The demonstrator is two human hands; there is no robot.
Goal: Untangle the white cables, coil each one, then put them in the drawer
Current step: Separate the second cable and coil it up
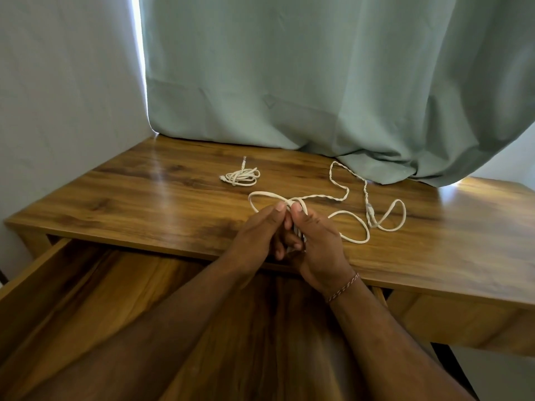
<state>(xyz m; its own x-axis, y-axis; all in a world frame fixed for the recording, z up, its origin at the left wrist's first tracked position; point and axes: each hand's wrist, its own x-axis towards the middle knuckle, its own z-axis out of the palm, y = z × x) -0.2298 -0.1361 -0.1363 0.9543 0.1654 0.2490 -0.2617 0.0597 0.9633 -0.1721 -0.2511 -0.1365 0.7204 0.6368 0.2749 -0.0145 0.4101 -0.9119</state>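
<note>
Over the table (pixel 144 204) edge, both hands pinch the loose cable (pixel 338 198), left hand (pixel 260 230) & right hand (pixel 315 241) winding loops; first coil (pixel 240 177) done. Next: feed slack, keep loops even.

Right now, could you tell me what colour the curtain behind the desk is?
The curtain is a pale sage green, plain with no pattern; the head view shows it.

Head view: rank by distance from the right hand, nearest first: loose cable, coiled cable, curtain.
1. loose cable: held in the right hand and left hand, trailing right across the desk.
2. coiled cable: on the desk, beyond the hands and to the left.
3. curtain: farthest, hanging at the desk's back edge.
</note>
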